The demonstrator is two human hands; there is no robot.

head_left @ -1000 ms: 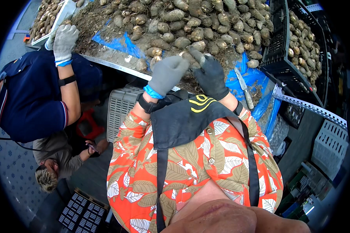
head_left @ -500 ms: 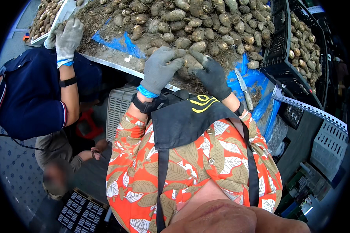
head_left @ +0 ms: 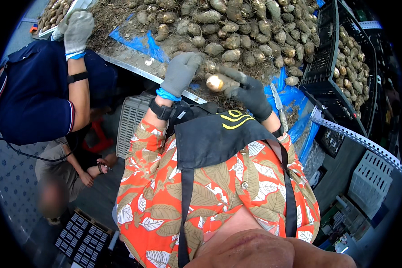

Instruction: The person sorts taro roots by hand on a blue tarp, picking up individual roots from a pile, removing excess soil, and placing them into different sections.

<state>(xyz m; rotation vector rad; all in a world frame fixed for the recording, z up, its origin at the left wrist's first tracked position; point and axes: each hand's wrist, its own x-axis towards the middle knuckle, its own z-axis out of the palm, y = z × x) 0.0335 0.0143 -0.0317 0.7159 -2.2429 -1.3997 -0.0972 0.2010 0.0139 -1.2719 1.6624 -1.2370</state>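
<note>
My right hand, in a dark glove, grips a brown taro corm between thumb and fingers. The corm's pale, bare end faces left, toward my other hand. My left hand, in a grey glove, is closed just left of the corm and apart from it; whatever its curled fingers hold is hidden. Beyond both hands lies a heap of hairy, soil-covered taro corms on the table. A knife rests on blue plastic sheeting to the right of my right hand.
A black crate stands at the right; more corms fill a crate beyond it. At the left, a co-worker in a dark blue shirt has gloved hands at the table. Below sit another person and a grey slatted crate.
My left hand has come off the corm and closed, moving slightly left. My right hand keeps the corm, now turned so its pale end shows. The seated person's arms have shifted.
</note>
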